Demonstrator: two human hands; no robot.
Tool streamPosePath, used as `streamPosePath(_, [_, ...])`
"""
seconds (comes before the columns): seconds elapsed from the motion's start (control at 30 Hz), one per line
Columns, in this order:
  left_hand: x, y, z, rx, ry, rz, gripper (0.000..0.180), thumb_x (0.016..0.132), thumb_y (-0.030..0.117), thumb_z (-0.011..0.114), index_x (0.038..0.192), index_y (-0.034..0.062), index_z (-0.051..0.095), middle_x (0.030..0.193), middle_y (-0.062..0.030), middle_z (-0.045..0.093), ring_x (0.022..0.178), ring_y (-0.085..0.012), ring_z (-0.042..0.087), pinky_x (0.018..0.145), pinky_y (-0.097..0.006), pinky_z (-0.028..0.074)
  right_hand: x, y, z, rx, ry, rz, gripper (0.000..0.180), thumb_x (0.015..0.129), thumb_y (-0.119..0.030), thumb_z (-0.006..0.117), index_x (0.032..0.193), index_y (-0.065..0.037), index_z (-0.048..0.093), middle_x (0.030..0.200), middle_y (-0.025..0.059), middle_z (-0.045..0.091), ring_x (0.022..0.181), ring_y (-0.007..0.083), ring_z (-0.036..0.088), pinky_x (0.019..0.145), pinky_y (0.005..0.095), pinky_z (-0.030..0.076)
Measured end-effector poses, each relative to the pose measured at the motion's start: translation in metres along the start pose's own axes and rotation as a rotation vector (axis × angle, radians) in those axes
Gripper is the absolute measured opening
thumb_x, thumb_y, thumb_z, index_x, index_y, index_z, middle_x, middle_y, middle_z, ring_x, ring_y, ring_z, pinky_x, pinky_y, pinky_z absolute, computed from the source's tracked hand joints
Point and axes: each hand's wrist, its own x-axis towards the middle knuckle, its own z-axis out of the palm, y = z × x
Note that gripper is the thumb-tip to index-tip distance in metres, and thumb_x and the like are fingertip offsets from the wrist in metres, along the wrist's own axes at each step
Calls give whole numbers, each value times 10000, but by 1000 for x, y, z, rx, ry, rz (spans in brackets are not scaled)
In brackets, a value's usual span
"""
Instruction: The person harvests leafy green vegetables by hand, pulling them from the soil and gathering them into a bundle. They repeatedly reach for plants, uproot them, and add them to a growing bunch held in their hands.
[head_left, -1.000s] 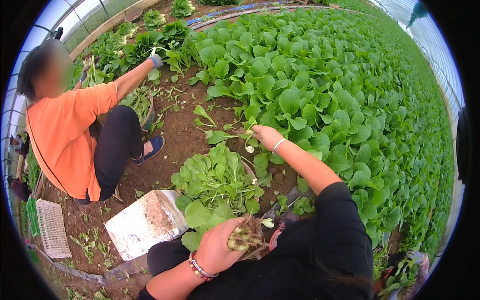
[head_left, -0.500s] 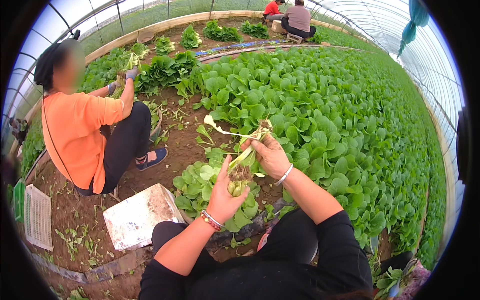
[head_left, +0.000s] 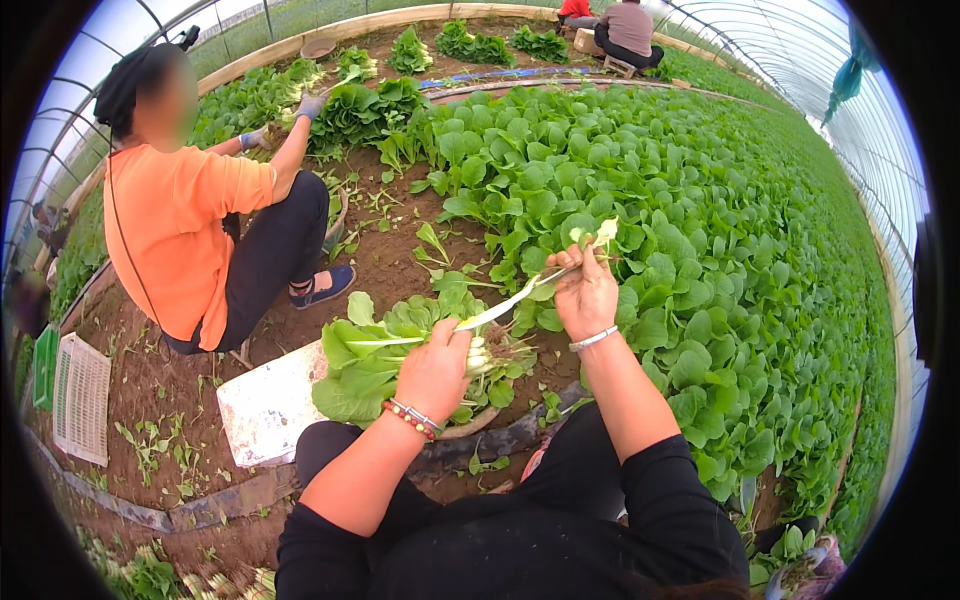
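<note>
My left hand [head_left: 432, 372] is closed around a bunch of leafy greens [head_left: 350, 372], green leaves to the left, white stalk ends and soil-caked roots to the right. My right hand [head_left: 583, 295], raised to the right of it, is pinched closed on a pale yellowish leaf [head_left: 605, 232]. Between the two hands runs a long whitish strip [head_left: 510, 302]; whether it is a leaf stalk or something else is unclear. Beneath my left hand, more loose leafy greens [head_left: 480, 385] lie in a heap.
A dense bed of leafy greens [head_left: 700, 250] fills the right. At left a person in orange [head_left: 190, 230] crouches, gloved hands at greens. A dirty white box [head_left: 265, 410] stands near my left knee, a white crate [head_left: 82, 400] further left. Another person [head_left: 630, 35] sits far back.
The bunch in my left hand has turned so its leaves point left. My right hand has moved right and up, away from the left. The co-worker's hands have moved apart.
</note>
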Motion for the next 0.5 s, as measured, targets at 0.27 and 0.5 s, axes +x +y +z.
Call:
streamPosePath(0.27, [-3, -15, -15, 57, 163, -67, 450, 602, 70, 698, 1004, 71, 496, 1095, -100, 475, 697, -296, 582, 640, -384, 482, 6, 48, -62, -1574, -650, 575, 388, 873, -206, 540, 1204, -31, 439, 1066, 90, 544, 897, 161, 550, 800, 267, 435])
streamPosePath(0.5, [-3, -7, -13, -274, 32, -158, 455, 643, 69, 651, 1078, 62, 514, 1201, -110, 450, 917, -321, 558, 783, -377, 467, -14, 27, 2, -609, -509, 559, 259, 871, -128, 537, 1117, -50, 517, 1064, 39, 567, 876, 105, 537, 754, 244, 433])
